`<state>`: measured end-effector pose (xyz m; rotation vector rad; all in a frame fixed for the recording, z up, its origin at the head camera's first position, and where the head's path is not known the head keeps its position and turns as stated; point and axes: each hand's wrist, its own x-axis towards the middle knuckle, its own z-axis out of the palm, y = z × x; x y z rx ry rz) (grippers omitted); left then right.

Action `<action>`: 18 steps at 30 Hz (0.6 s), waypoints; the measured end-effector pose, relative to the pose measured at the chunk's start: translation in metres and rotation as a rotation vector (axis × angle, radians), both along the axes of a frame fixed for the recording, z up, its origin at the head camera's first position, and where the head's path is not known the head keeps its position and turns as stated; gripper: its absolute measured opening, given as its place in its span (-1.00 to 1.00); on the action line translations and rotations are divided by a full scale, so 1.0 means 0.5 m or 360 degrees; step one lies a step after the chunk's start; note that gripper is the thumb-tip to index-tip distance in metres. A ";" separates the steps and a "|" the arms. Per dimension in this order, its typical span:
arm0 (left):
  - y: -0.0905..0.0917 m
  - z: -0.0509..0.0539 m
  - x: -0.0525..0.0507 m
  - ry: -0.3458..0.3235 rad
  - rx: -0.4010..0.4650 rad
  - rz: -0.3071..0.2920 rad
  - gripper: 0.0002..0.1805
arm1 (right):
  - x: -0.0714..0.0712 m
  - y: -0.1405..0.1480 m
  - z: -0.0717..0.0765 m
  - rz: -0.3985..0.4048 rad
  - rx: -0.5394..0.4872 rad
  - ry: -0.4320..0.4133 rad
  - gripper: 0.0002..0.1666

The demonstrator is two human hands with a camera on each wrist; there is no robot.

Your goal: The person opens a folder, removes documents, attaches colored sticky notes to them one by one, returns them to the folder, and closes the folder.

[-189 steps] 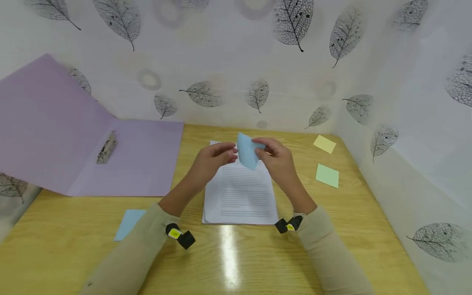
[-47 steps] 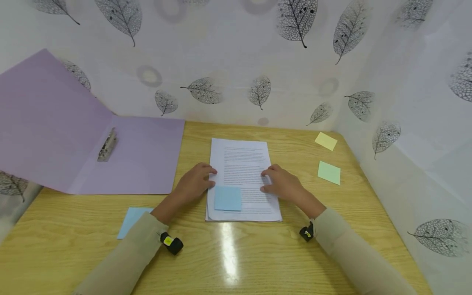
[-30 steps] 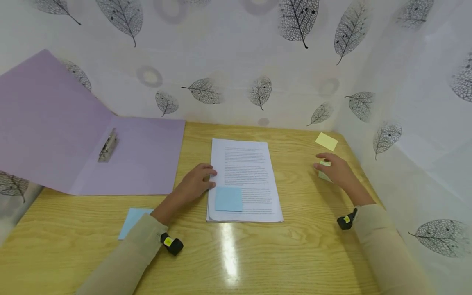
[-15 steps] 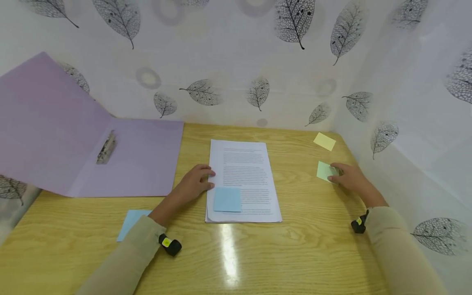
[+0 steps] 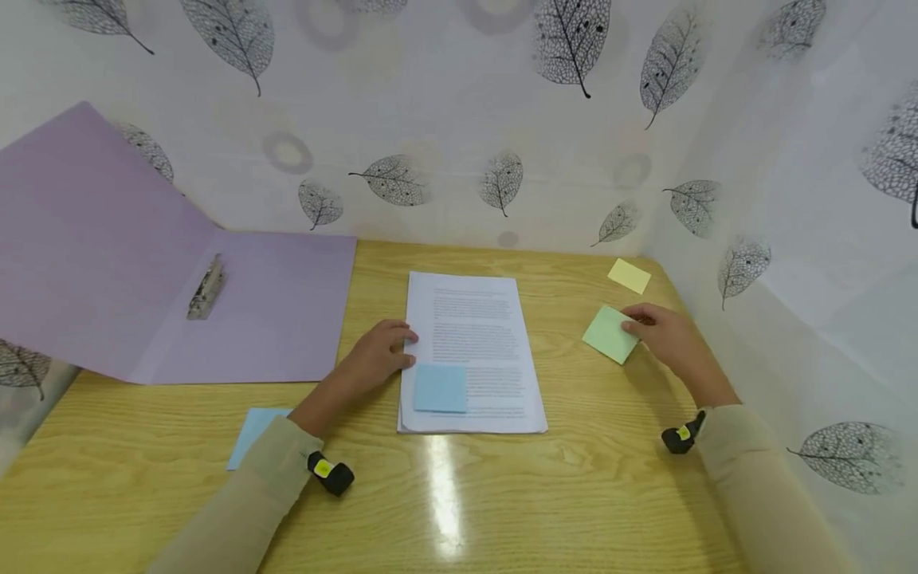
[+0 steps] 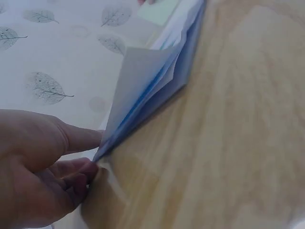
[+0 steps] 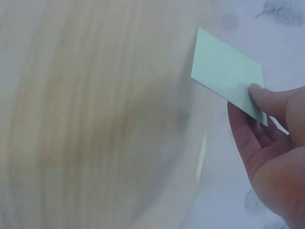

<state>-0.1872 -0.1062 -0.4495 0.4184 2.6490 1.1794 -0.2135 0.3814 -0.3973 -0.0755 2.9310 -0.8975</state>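
Note:
My right hand point(image 5: 670, 339) pinches a pale green sticky note point(image 5: 610, 335) by its right corner. In the right wrist view the thumb lies on top of the green note point(image 7: 226, 69), fingers beneath, and the note is tilted above the table. My left hand point(image 5: 376, 351) rests at the left edge of a stack of printed paper point(image 5: 473, 327), finger and thumb apart. The left wrist view shows its fingertips touching the stack's edge, where the lower corner of the sheets point(image 6: 143, 86) lifts and fans. A blue sticky note point(image 5: 441, 388) lies on the page's lower left.
An open purple folder point(image 5: 280, 311) with a metal clip point(image 5: 206, 288) stands at the left, its cover against the wall. A yellow sticky note point(image 5: 629, 276) lies at the back right. Another blue note point(image 5: 254, 434) is partly hidden by the left sleeve. Walls border the wooden table point(image 5: 502, 502).
My right hand has moved from the paper stack to the green note, gripped it, and drawn it leftward off its spot. The blue note, earlier in the right hand, now lies on the page.

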 end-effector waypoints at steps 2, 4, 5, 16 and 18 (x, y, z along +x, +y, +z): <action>-0.001 0.010 0.001 -0.0015 0.0018 0.0041 -0.59 | 0.004 -0.037 0.013 -0.0003 -0.0143 0.0004 -0.48; 0.000 0.021 0.003 -0.0023 0.0071 0.0103 -0.61 | 0.006 -0.077 0.025 0.0017 -0.0276 -0.0003 -0.48; 0.003 0.029 0.004 -0.0031 0.0119 0.0135 -0.62 | 0.007 -0.099 0.031 0.0033 -0.0321 -0.0010 -0.48; 0.106 0.100 0.005 -0.0183 0.0997 -0.0117 -0.47 | 0.024 -0.314 0.070 0.0413 -0.0595 0.0016 -0.59; 0.120 0.113 0.005 -0.0248 0.1058 -0.0141 -0.47 | 0.026 -0.341 0.074 0.0463 -0.0642 0.0014 -0.62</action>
